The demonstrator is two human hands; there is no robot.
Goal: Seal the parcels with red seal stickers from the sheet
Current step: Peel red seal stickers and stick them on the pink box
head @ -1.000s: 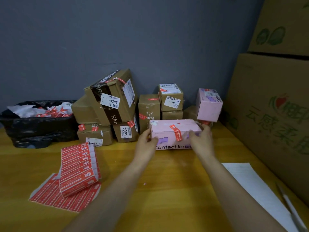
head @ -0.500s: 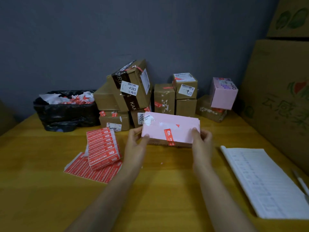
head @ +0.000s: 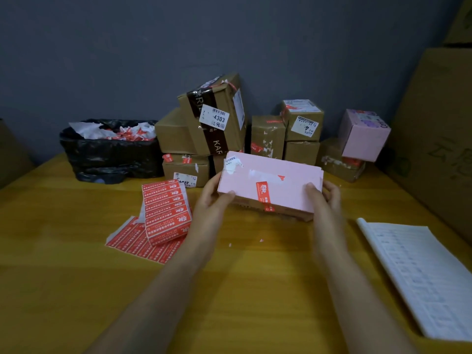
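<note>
Clasping pink parcel: left hand, right hand

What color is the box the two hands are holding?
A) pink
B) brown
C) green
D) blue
A: the box gripped between the left hand and the right hand is pink, with a red seal sticker folded over its front edge.

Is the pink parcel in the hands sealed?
Sealed: a red seal sticker folds over the near edge of the pink parcel. Other sides hidden.
</note>
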